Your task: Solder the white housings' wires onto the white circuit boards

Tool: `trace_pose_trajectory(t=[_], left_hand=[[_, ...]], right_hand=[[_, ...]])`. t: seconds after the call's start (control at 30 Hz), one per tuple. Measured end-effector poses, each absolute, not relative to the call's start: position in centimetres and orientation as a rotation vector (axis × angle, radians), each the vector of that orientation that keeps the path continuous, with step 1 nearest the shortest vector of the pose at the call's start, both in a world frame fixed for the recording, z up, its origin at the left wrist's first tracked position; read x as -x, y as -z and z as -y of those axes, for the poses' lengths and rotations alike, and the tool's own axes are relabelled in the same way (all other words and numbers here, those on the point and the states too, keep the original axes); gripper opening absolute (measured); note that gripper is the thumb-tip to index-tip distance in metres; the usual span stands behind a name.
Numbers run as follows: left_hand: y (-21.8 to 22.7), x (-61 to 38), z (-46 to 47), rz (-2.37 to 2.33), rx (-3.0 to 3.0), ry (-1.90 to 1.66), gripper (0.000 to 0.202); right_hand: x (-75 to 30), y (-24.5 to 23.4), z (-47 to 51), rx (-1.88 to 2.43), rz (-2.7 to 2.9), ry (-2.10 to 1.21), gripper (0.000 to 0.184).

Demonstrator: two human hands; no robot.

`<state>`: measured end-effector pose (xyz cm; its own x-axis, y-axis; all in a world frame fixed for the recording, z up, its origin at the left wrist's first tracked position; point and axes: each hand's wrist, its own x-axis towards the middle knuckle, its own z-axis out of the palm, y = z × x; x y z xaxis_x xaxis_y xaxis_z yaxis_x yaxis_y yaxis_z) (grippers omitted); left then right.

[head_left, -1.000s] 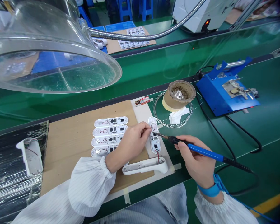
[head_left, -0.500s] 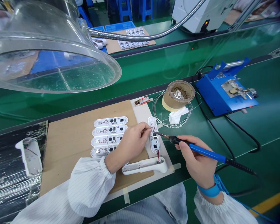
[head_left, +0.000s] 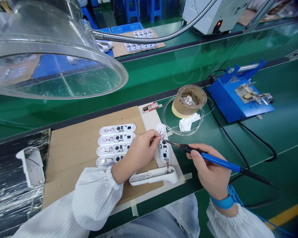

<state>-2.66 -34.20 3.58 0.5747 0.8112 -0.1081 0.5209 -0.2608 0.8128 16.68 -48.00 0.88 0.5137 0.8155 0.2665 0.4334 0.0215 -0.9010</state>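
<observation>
My right hand (head_left: 210, 165) is closed around a blue-handled soldering iron (head_left: 220, 162). Its tip touches or nearly touches a white circuit board (head_left: 165, 150) on the right of the work mat. At the upper part of that board, my left hand (head_left: 146, 145) pinches a thin red wire (head_left: 162, 135); the fingertips partly hide it. Red and black wires (head_left: 167, 163) run from the board's lower end into an open white plastic housing (head_left: 151, 176) lying just below. Several similar boards (head_left: 118, 129) lie in a column left of my left hand, which covers some of their right ends.
A coil of solder wire (head_left: 165, 115) lies round a brown pot (head_left: 191, 100), with white tissue (head_left: 188, 123) beside it. Behind stands a blue soldering stand (head_left: 240, 96). A clear fume hood (head_left: 89, 72) hangs at upper left. Another white housing (head_left: 33, 167) rests far left.
</observation>
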Motion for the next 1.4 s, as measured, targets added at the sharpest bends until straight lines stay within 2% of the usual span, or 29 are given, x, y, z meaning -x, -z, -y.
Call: trace_pose_trajectory(t=[1.1, 1.4], left_hand=[[-3.3, 1.5, 34.3, -1.057, -1.985, -0.387, 0.017], [-3.5, 1.7, 34.3, -1.012, -2.000, -0.580, 0.019]], right_hand=[[-17.1, -1.1, 48.0, 1.625, 1.096, -0.428, 0.008], [-17.1, -1.8, 47.7, 1.619, 1.176, -0.406, 0.008]])
